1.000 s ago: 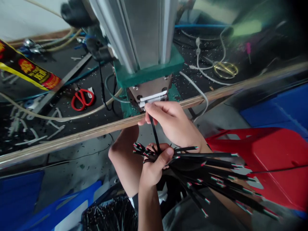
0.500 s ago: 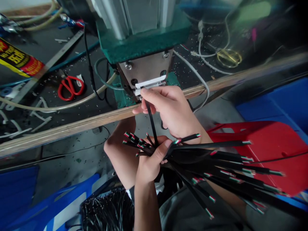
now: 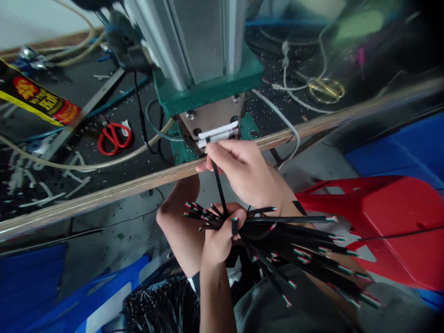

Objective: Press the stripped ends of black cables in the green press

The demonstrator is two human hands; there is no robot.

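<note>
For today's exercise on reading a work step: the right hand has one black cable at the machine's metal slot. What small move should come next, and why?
Probably ease the single cable straight out of the slot. The right hand pinches it with its tip at the opening, while the left hand grips the bundle just below.

Right hand (image 3: 248,173) raised, fingers pinched, left hand (image 3: 218,238) below, fist closed, forearm upright
</note>
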